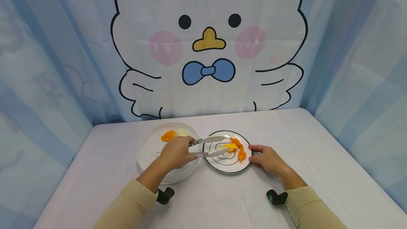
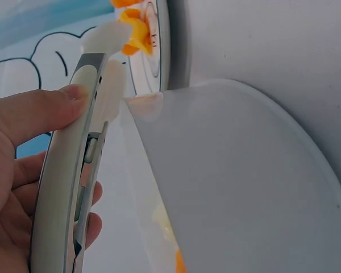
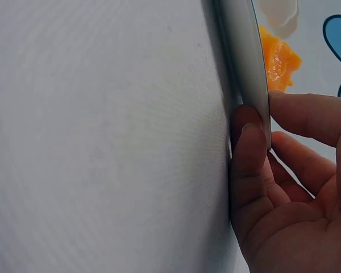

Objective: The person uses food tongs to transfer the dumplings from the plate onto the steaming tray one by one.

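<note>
My left hand (image 1: 178, 154) grips a pair of tongs (image 2: 58, 187), thumb on one arm and fingers round the other. Over a white plate (image 1: 212, 163) with a dark rim, the tongs' arms stand apart. The lower tip is close to a yellow piece (image 1: 230, 147); whether it touches cannot be told. Beside that piece lie orange pieces (image 1: 242, 154), soft and wrinkled. At the plate's right edge my right hand (image 1: 267, 159) pinches the rim, with fingers above and thumb below in the right wrist view (image 3: 295, 213).
Left of the plate stands a round white perforated tray (image 1: 147, 153), partly under my left forearm. On it lie an orange piece (image 1: 168, 136) and a pale yellow piece (image 1: 181, 132). A printed curtain (image 1: 206, 96) hangs behind the white-covered table (image 1: 219, 204) and along both sides.
</note>
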`<action>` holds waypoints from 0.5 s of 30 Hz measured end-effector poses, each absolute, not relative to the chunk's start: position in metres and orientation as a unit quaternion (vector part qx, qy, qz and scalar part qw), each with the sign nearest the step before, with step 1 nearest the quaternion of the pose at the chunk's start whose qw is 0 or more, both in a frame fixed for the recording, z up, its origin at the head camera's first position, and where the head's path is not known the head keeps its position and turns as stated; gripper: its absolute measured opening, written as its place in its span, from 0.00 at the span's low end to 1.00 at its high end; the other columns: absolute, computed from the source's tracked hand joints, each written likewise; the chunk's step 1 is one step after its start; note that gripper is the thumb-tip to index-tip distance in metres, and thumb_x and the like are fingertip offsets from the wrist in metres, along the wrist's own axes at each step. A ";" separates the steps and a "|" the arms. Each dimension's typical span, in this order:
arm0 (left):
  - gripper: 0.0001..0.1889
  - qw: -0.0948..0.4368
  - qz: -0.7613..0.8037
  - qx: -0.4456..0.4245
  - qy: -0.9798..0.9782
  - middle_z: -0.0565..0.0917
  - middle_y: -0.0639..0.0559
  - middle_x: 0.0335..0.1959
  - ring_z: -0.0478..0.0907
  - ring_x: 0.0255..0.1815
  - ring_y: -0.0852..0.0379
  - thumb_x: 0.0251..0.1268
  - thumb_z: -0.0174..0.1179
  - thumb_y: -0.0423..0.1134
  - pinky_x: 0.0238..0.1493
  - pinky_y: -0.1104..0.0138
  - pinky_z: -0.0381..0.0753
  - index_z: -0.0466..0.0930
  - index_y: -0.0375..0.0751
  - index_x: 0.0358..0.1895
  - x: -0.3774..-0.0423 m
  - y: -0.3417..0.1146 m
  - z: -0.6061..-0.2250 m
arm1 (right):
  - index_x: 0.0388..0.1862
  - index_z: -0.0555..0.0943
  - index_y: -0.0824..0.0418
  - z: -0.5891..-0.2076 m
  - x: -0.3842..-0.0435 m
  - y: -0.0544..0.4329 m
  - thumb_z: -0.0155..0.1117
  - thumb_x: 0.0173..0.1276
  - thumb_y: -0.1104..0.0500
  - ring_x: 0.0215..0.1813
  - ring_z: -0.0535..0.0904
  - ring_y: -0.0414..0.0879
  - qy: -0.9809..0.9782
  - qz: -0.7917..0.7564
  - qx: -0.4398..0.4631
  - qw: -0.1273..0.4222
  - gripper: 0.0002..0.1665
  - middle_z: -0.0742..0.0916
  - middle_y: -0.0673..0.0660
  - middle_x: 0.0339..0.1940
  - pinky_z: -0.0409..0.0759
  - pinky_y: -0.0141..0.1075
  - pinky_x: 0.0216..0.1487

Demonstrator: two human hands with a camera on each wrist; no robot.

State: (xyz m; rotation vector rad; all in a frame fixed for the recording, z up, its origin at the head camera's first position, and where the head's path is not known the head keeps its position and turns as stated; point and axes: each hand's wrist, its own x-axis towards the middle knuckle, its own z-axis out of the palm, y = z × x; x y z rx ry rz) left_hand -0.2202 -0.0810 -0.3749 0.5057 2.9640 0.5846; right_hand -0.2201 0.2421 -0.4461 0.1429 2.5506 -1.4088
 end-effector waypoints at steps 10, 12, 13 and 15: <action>0.25 0.050 0.197 0.169 0.964 0.84 0.49 0.43 0.75 0.35 0.55 0.58 0.74 0.43 0.42 0.62 0.80 0.81 0.39 0.58 -0.223 -0.068 -0.381 | 0.70 0.71 0.68 -0.446 -0.220 0.241 0.67 0.68 0.63 0.46 0.77 0.50 0.866 -0.483 0.053 0.117 0.33 0.71 0.70 0.71 0.81 0.35 0.46; 0.25 0.055 0.198 0.166 0.965 0.84 0.50 0.42 0.75 0.35 0.55 0.58 0.74 0.43 0.42 0.61 0.79 0.81 0.39 0.58 -0.224 -0.066 -0.382 | 0.70 0.71 0.68 -0.445 -0.220 0.241 0.67 0.68 0.63 0.47 0.77 0.50 0.867 -0.482 0.052 0.118 0.33 0.71 0.70 0.71 0.81 0.35 0.46; 0.25 0.057 0.198 0.165 0.965 0.84 0.50 0.42 0.75 0.35 0.55 0.58 0.74 0.43 0.42 0.62 0.79 0.81 0.39 0.57 -0.224 -0.065 -0.382 | 0.71 0.71 0.69 -0.445 -0.219 0.241 0.67 0.68 0.62 0.47 0.77 0.50 0.867 -0.481 0.050 0.119 0.33 0.71 0.70 0.71 0.81 0.35 0.46; 0.25 0.060 0.195 0.165 0.965 0.84 0.51 0.41 0.75 0.35 0.55 0.57 0.74 0.44 0.42 0.62 0.79 0.81 0.39 0.57 -0.225 -0.064 -0.383 | 0.71 0.71 0.68 -0.445 -0.219 0.241 0.67 0.68 0.62 0.47 0.77 0.50 0.867 -0.482 0.052 0.119 0.33 0.71 0.70 0.71 0.81 0.35 0.46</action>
